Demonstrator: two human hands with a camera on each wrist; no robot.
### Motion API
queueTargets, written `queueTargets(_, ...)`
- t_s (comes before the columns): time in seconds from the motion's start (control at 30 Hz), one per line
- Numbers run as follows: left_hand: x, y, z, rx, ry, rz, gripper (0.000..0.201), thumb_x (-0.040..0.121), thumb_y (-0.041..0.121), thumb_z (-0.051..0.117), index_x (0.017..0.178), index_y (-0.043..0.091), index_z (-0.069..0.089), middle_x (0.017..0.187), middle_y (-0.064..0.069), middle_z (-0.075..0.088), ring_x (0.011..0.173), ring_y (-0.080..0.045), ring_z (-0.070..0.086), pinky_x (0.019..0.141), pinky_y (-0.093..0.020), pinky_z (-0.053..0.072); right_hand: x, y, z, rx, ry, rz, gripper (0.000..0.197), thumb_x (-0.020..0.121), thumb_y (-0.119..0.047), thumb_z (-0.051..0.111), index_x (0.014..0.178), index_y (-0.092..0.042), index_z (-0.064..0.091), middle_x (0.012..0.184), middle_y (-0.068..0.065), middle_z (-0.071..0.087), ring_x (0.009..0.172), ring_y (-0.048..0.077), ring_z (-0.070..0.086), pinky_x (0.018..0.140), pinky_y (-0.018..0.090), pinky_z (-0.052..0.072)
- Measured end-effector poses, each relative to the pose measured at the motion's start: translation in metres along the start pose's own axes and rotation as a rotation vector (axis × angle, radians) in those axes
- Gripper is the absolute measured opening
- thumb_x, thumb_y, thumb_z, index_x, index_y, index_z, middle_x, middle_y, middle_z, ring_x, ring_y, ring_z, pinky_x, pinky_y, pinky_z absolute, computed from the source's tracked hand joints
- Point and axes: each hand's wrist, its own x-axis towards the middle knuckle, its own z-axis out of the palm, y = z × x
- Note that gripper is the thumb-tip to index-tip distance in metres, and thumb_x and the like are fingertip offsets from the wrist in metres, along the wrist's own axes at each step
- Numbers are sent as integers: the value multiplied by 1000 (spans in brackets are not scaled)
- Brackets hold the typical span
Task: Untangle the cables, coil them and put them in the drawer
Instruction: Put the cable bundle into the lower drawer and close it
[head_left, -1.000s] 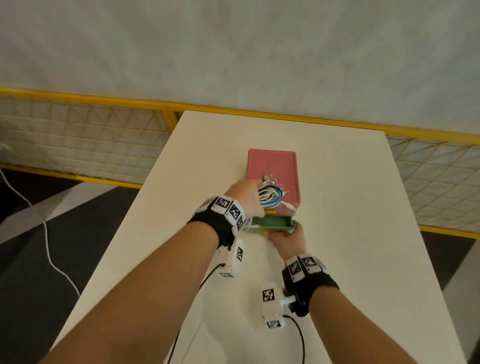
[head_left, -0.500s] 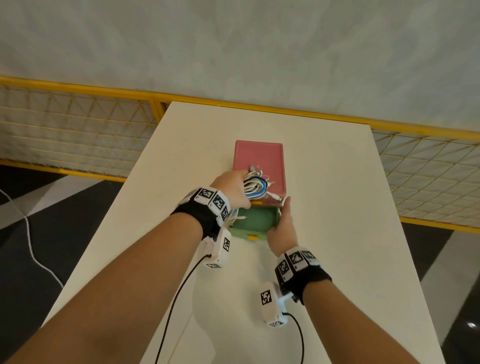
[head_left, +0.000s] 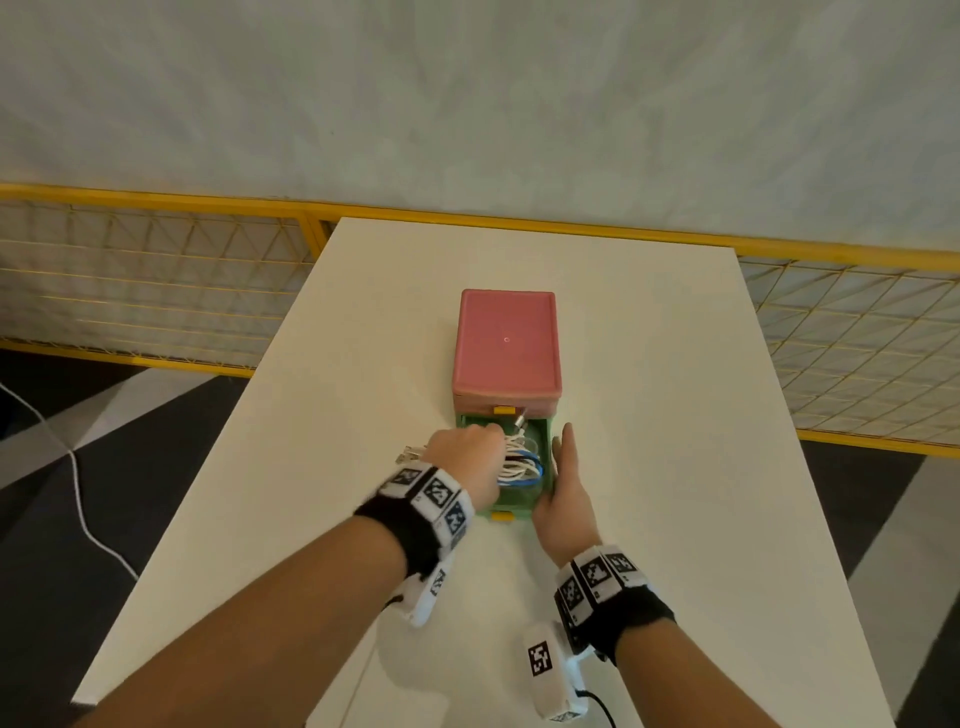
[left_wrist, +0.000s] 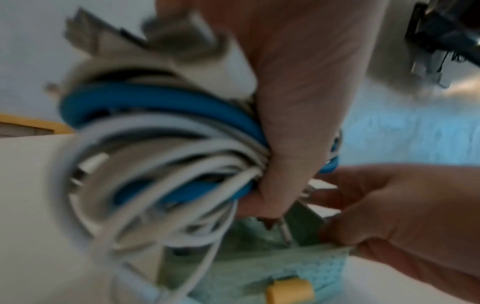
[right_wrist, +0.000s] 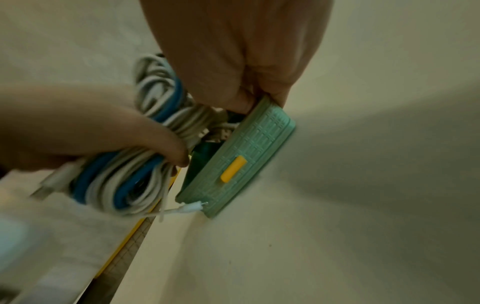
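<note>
A pink drawer box (head_left: 506, 338) stands mid-table with its green bottom drawer (head_left: 511, 506) pulled out toward me. My left hand (head_left: 465, 457) grips a coil of white and blue cables (head_left: 519, 460) and holds it in the drawer's opening, partly down inside. The left wrist view shows the coil (left_wrist: 155, 164) bunched in the fingers (left_wrist: 298, 102), one plug end sticking out above. My right hand (head_left: 563, 488) lies along the drawer's right side. In the right wrist view its fingertips (right_wrist: 249, 98) pinch the drawer's wall (right_wrist: 246, 152) near the yellow handle (right_wrist: 233, 168).
The white table (head_left: 675, 415) has bare surface left and right of the box. A yellow-framed mesh fence (head_left: 156, 291) runs behind the table's far edge. A thin white cord (head_left: 78, 493) trails on the dark floor at the left.
My left hand has brought the coil down from above the pink box into the green drawer. The drawer has come farther out, and my right hand has shifted from its front to its right side.
</note>
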Motion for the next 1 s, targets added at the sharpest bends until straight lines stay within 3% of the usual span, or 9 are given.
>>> queueTargets(0.07, 15, 13, 10, 4, -24, -86, 23, 92, 10, 57, 114, 10, 55, 114, -9, 66, 105, -30, 64, 78, -35, 44, 0, 2, 1, 37, 2, -46, 86, 90, 4, 44, 150, -34, -5, 142, -9, 38, 124, 12, 48, 101, 25, 37)
queueTargets(0.13, 29, 24, 20, -4, -29, -157, 24, 96, 11, 50, 120, 10, 57, 122, -8, 64, 113, -28, 62, 87, -36, 45, -1, 7, 3, 39, -14, -138, 90, 88, 10, 43, 147, -46, 4, 157, -16, 10, 137, -6, 23, 110, 19, 27)
queueTargets(0.2, 38, 30, 25, -19, -22, -202, 27, 99, 13, 44, 122, 13, 58, 124, -7, 62, 115, -27, 61, 92, -38, 46, -1, 11, 5, -63, -36, -220, 87, 87, 11, 48, 146, -46, 17, 155, -27, -2, 133, -16, 18, 110, 13, 25)
queueTargets(0.37, 46, 28, 28, -7, -43, -237, 28, 98, 14, 46, 125, 14, 56, 126, -6, 59, 117, -27, 60, 96, -40, 46, 7, -4, -3, -440, -119, -167, 65, 94, -9, 46, 150, -28, 18, 159, -8, 10, 125, 20, 51, 99, 34, 46)
queueTargets(0.53, 49, 29, 30, 19, -48, -261, 30, 100, 14, 42, 127, 10, 55, 128, -8, 59, 118, -27, 60, 95, -40, 45, 26, -22, -9, -692, -222, -111, 56, 95, -23, 45, 145, -14, 24, 154, 6, 29, 111, 28, 60, 87, 38, 51)
queueTargets(0.67, 56, 28, 26, -60, -58, -291, 27, 99, 18, 45, 121, 14, 60, 125, -8, 60, 116, -27, 59, 92, -39, 47, 18, -12, -13, -705, -259, -145, 85, 89, -10, 49, 151, -25, -7, 159, -8, -11, 85, 26, 65, 70, 34, 53)
queueTargets(0.73, 58, 30, 24, -110, -63, -337, 29, 100, 18, 39, 121, 15, 59, 126, -7, 60, 117, -25, 58, 95, -38, 46, 12, -7, -11, -736, -237, -178, 87, 88, -7, 49, 150, -28, -9, 158, -11, -14, 74, 24, 64, 61, 32, 52)
queueTargets(0.87, 53, 30, 18, -119, -129, -378, 32, 103, 18, 36, 131, 9, 48, 134, -9, 56, 125, -25, 55, 104, -37, 40, 14, -12, -9, -834, -283, -113, 79, 91, -7, 44, 151, -17, -6, 159, -2, -11, 90, 28, 66, 74, 37, 54)
queueTargets(1.0, 45, 25, 21, -99, -64, -308, 32, 100, 25, 45, 126, 7, 51, 124, -7, 62, 116, -25, 60, 97, -34, 44, 27, -22, -9, -881, -355, -75, 76, 91, -9, 43, 151, -10, -5, 160, 6, -5, 108, 32, 61, 88, 40, 51)
